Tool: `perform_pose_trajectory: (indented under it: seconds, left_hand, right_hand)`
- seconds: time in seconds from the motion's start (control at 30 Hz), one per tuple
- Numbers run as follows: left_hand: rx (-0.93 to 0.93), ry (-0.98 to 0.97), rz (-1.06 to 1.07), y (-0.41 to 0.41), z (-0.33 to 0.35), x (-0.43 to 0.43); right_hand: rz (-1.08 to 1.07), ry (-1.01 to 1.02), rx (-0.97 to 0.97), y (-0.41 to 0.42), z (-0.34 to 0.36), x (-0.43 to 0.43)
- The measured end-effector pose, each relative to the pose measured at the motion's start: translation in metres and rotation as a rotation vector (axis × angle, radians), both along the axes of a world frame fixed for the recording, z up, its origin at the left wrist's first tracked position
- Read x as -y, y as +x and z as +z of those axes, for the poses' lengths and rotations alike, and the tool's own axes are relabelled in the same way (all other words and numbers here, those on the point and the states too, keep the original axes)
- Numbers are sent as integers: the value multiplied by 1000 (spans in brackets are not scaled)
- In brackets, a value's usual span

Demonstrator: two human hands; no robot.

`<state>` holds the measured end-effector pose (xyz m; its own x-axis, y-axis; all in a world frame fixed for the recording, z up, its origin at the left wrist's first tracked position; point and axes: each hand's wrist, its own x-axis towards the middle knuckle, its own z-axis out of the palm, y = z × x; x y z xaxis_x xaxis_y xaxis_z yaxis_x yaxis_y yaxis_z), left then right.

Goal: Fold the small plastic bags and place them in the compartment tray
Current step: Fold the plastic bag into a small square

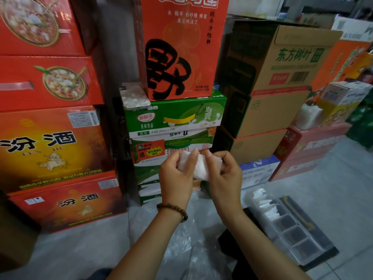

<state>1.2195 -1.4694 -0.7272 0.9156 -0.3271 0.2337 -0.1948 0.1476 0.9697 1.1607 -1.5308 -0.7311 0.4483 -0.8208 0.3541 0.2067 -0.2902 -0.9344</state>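
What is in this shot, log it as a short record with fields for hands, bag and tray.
left hand: pinches the small plastic bag
right hand: pinches the same bag
small plastic bag: white, partly folded, held up between both hands
compartment tray: on the floor at right; far compartments hold folded bags, near ones look empty
phone: on the green carton

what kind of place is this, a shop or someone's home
Most likely a shop stockroom or warehouse: stacked red liquor cartons, a green milk-drink case and brown shipping boxes crowd the floor.
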Motion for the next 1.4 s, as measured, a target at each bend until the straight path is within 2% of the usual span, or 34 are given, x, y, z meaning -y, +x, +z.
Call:
perform_pose_trajectory:
  seconds: [0.17, 0.33, 0.53, 0.67, 0.7, 0.77, 0.83, 0.9, 1.07, 1.2, 1.3, 1.4]
  left_hand:
    - [71, -76, 56, -3, 3, -1]
    - [-1, -122, 93, -4, 4, 1]
    - [-286, -98, 50, 3, -1, 1]
    - [-146, -47, 126, 13, 2, -5]
    - [-96, -54, 101, 16, 5, -8]
    - [-44, 13, -103, 21, 9, -13]
    - [-55, 157, -371, 22, 9, -16]
    - [-108, 231, -502, 20, 6, -16]
    - [-172, 262, -543, 23, 8, -19]
    - [-234, 244, -545, 22, 8, -20]
    - [-306, 164, -442, 23, 8, -17]
    - [-383, 61, -376, 20, 5, -13]
  right_hand:
    - [-3, 71, 94, -1, 6, -4]
    - [50, 209, 150, -2, 9, -4]
    - [120, 294, 112, -4, 6, -2]
    - [118, 256, 55, -7, 8, 7]
    - [115, 236, 36, -8, 9, 11]
    - [117, 194, 8, -11, 9, 16]
    - [142, 168, -6, -13, 10, 19]
    - [191, 167, -38, -16, 10, 20]
    - [297, 170, -147, -25, 8, 24]
    - [261, 267, -111, -30, 10, 30]
    - [237, 332, -50, -34, 12, 38]
    - [344, 273, -136, -35, 7, 34]
